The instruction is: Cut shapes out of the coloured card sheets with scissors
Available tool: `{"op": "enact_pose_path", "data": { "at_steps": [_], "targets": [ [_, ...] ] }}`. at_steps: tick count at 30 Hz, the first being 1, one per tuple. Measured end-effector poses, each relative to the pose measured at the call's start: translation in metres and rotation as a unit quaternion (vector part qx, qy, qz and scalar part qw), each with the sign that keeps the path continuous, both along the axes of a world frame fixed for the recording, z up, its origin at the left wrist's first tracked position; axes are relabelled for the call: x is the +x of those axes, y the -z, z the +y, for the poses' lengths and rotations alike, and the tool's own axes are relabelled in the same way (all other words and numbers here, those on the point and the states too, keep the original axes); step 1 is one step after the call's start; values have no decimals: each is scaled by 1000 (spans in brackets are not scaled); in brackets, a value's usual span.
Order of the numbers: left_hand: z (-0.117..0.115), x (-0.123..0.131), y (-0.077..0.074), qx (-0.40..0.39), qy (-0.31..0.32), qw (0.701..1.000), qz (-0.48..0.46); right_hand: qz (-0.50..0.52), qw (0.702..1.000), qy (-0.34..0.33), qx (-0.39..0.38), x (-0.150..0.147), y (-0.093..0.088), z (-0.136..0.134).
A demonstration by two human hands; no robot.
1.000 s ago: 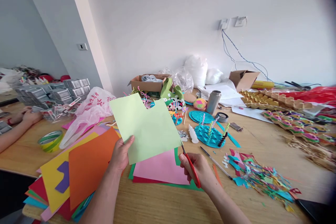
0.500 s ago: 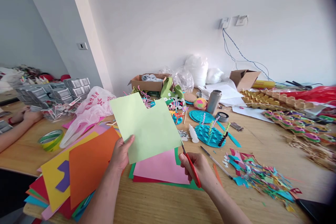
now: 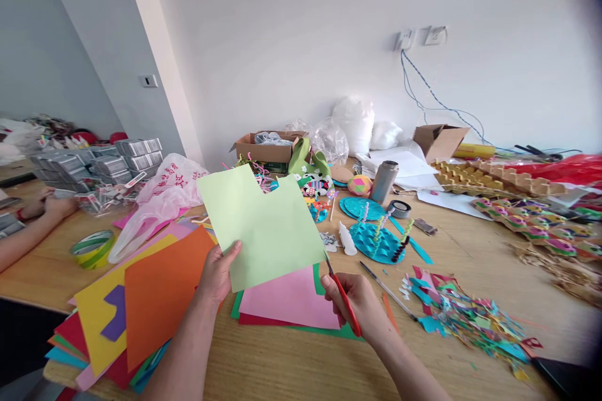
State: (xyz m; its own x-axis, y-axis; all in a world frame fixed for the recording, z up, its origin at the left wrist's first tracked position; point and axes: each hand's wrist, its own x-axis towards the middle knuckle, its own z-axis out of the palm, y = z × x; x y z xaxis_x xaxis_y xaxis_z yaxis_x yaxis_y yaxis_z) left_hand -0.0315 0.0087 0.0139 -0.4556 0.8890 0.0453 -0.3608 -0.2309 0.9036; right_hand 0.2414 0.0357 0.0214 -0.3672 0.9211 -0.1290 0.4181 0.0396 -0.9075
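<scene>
My left hand (image 3: 221,270) pinches the lower left edge of a pale green sheet of paper (image 3: 266,232), thumb in front. The sheet is held up above the table, with a notch cut out of its top edge. In my right hand (image 3: 355,304) is a pair of red-handled scissors (image 3: 345,301), my fingers closed round the handles. Their dark tips point up and meet the sheet's lower right corner. Below the sheet lie pink paper (image 3: 291,301) and green paper, partly covered by it.
Coloured sheets (image 3: 164,294) are piled at the left, beside green-yellow tape (image 3: 93,249). Paper scraps (image 3: 465,307) and a pen (image 3: 388,290) lie at the right. Behind stand a blue plate with pipe cleaners (image 3: 371,243) and a metal flask (image 3: 384,182). Another person's arm (image 3: 35,232) rests far left.
Almost nothing differs. The view has shifted very slightly, while the green sheet, the scissors and both my hands keep nearly the same position.
</scene>
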Motion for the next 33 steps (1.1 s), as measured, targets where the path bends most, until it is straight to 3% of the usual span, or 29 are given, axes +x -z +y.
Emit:
{"op": "enact_pose_path", "data": {
  "at_steps": [33],
  "targets": [
    [-1,1,-1,-6,4,1000,-9,5,1000,23,-13,-2,-3,-3]
  ]
}}
